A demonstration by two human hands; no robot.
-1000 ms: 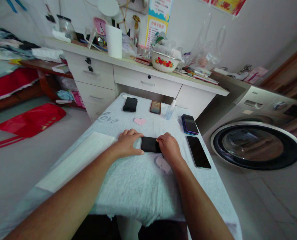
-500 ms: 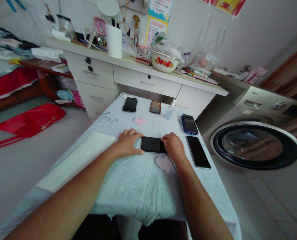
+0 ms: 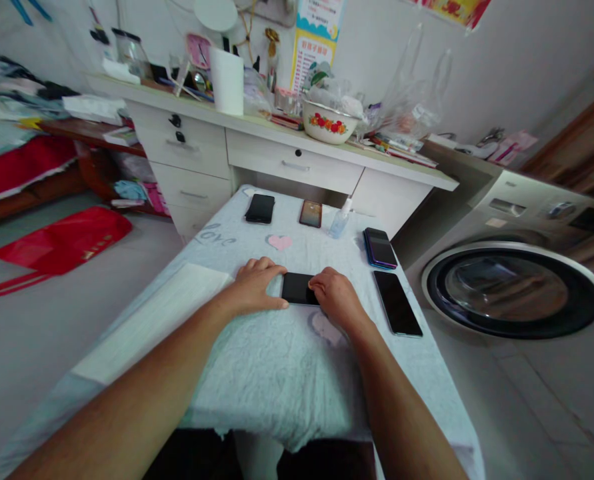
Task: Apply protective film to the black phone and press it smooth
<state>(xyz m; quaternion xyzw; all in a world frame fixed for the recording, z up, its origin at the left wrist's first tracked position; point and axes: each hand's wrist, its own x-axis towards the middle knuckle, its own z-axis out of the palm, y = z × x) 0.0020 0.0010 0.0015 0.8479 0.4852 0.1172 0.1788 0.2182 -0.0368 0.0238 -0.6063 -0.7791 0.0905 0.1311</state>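
A black smartphone [image 3: 297,289] lies flat, screen up and sideways, on the cloth-covered table [image 3: 277,373]. My left hand [image 3: 258,287] steadies its left end, forefinger at the far corner and thumb at the near one. Over the right part of the screen is my right hand [image 3: 335,297], fingers bunched together and pressed to the glass. Whatever those fingers hold, if anything, is hidden. A folded white cloth or paper [image 3: 157,320] lies left of my left forearm. To the right of my right hand rests a larger dark phone [image 3: 398,303].
Farther right sits a stack of phones [image 3: 380,248]. Along the far side are a black phone [image 3: 260,209], a brownish phone [image 3: 311,213] and a clear spray bottle [image 3: 340,220]. Beyond stands a white drawer desk [image 3: 297,160]; a washing machine [image 3: 511,260] is at the right.
My right hand has slid left across the screen from the phone's right end, its fingers now bunched. My left hand and the phone stay in place.
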